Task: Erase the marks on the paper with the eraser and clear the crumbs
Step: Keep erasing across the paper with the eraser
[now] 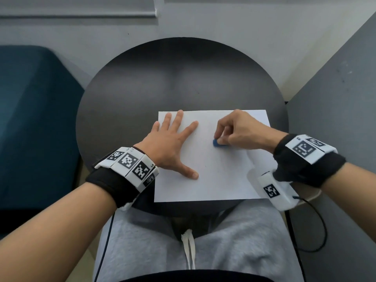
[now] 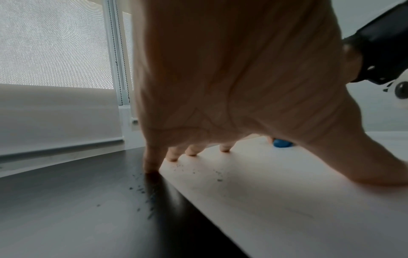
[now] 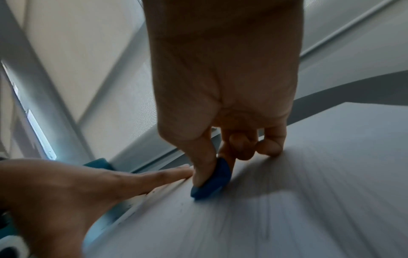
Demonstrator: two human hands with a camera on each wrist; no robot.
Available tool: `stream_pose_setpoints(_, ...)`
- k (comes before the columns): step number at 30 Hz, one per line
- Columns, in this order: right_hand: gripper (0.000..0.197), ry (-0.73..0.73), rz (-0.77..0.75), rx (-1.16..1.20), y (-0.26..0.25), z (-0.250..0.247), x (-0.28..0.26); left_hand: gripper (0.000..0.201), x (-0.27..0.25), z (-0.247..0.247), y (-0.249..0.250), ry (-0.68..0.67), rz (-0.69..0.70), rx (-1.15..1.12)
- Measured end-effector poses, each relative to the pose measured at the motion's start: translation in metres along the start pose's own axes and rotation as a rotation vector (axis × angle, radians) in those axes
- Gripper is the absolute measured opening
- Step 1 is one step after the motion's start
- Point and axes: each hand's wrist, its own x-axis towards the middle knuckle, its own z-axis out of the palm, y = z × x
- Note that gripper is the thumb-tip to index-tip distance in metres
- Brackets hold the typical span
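Left hand (image 1: 169, 146): fingers spread flat, pressing the paper (image 1: 223, 180), holding nothing.
Crumbs (image 2: 141, 190): beside the little finger, on paper and worktop (image 1: 126, 94).
Right hand (image 1: 242, 131): fingers pinch the blue eraser (image 1: 218, 142), its tip on the paper.
Risk: hard rubbing may crease the sheet if the left fingers slip.

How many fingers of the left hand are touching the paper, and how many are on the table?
4 on the paper: thumb, index and two more fingers. 1, the little finger, rests on the dark table beside the paper's left edge. The left hand lies spread flat.
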Motion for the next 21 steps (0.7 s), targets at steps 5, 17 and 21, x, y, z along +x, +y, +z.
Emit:
stream_pose_setpoints(5,0.004,0.165,-0.008,-0.005,-0.005,-0.006,0.025,0.14,0.0,0.0,0.0,0.009,0.003,0.012)
stream_pose_setpoints(17,0.003,0.226,-0.015,0.033,-0.005,0.0,0.028,0.141,0.004,-0.003,0.005,0.005,-0.006,0.077)
stream_pose_setpoints(21,0.004,0.066,-0.045,0.0,-0.006,0.002,0.012,0.143,0.006,-0.006,0.008,0.002,-0.015,0.11)
